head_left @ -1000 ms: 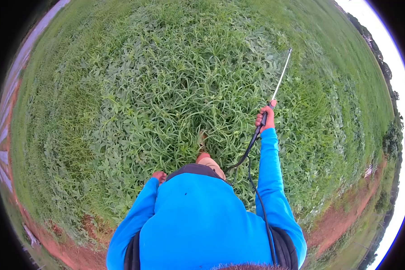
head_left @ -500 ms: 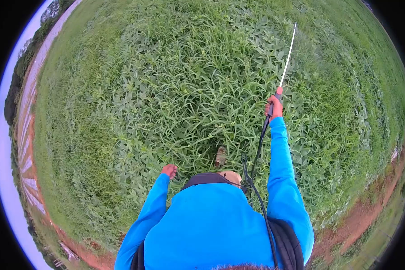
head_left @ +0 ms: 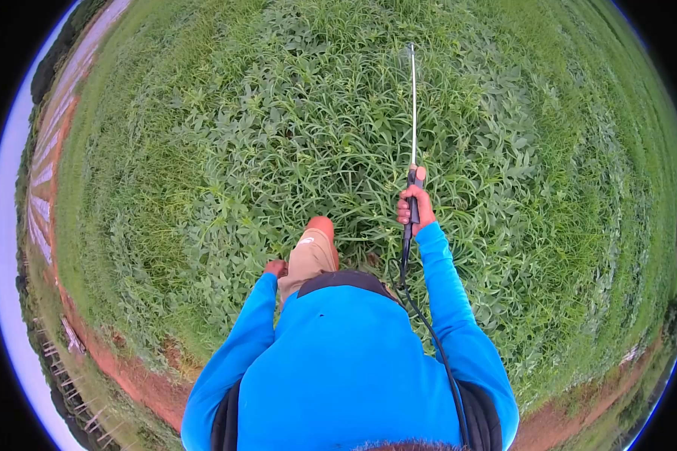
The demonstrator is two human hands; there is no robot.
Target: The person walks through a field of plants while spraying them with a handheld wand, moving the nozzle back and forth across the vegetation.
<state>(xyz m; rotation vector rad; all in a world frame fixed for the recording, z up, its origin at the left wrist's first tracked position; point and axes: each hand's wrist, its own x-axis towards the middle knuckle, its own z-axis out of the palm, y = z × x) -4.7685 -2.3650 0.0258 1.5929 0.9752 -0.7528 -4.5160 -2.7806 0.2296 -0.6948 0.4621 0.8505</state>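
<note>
My right hand [head_left: 417, 207] is wrapped round the dark handle of a spray wand [head_left: 414, 113], whose thin pale tube points forward over the plants. At its far end the nozzle [head_left: 411, 48] sits above the leaves. A black hose [head_left: 426, 325] runs from the handle back along my right side to the shoulder strap. My left hand [head_left: 277, 268] hangs low beside my left thigh, fingers curled in, with nothing visible in it. Dense green leafy plants and long grass [head_left: 338, 161] lie under the wand and both hands.
My bent left leg [head_left: 313, 252] is among the plants in front of me. Bare reddish soil [head_left: 147, 387] borders the field behind on the left. Wooden posts [head_left: 71, 387] stand farther off, and pale strips [head_left: 44, 174] lie beyond the left edge.
The wand and my right hand have swung left, from the right side toward the middle. My left leg has come forward into view, and my left hand is slightly higher and farther left.
</note>
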